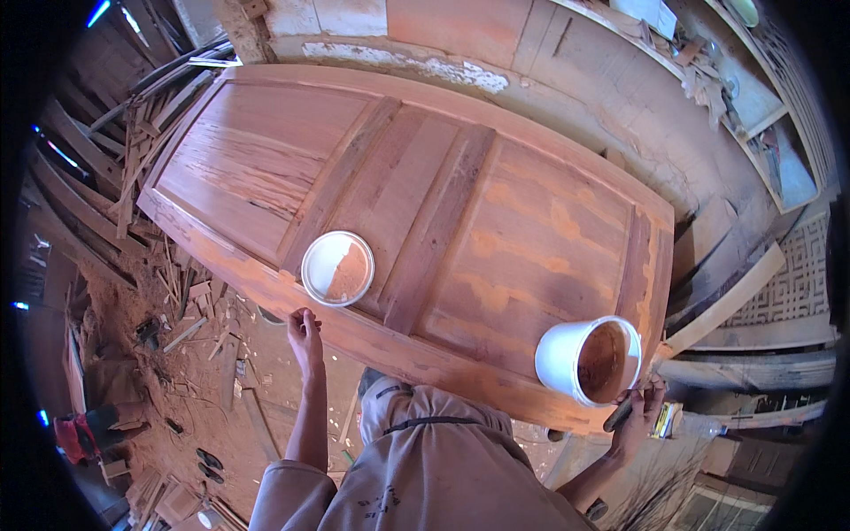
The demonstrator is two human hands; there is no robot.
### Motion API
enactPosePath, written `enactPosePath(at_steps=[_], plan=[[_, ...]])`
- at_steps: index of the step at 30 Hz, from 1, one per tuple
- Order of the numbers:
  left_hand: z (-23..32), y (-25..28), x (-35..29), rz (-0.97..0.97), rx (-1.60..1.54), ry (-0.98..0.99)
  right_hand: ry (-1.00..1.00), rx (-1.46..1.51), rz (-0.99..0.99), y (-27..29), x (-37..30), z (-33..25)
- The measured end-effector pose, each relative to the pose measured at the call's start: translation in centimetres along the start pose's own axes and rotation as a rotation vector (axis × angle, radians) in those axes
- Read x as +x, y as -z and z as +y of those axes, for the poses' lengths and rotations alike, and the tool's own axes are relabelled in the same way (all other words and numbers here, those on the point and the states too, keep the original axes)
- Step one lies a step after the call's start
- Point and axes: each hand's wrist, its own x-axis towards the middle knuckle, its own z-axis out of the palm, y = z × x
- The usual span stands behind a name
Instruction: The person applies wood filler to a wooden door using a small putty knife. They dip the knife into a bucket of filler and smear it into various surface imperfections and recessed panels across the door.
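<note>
A large wooden door with recessed panels lies flat in front of me, smeared with orange-brown filler over its right panel and near edge. On its near edge, left of middle, rests a round white lid, half covered in brown paste. My left hand hovers just below that lid, fingers curled together, with nothing visible in them. At the door's near right corner a white bucket tilts, its brown-coated inside showing. My right hand is at the bucket's rim, closed around a dark tool handle; the tool's far end cannot be made out.
Scrap wood is heaped along the left, with sawdust and offcuts on the floor. Behind the door runs a wall with a cluttered shelf. Curved wooden pieces stand close at the right. Sandals lie lower left.
</note>
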Motion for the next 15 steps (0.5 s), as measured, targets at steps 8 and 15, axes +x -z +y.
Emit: enactPosePath(at_steps=[8, 15], plan=[[-1.4, -2.9, 5.5, 0.168, 0.408, -0.289, -0.276, 0.378, -0.429, -16.2, 3.9, -2.7], [-3.8, -3.5, 8.1, 0.04, 0.759, -0.493, 0.23, -0.295, -0.929, -31.9, 8.0, 12.1]])
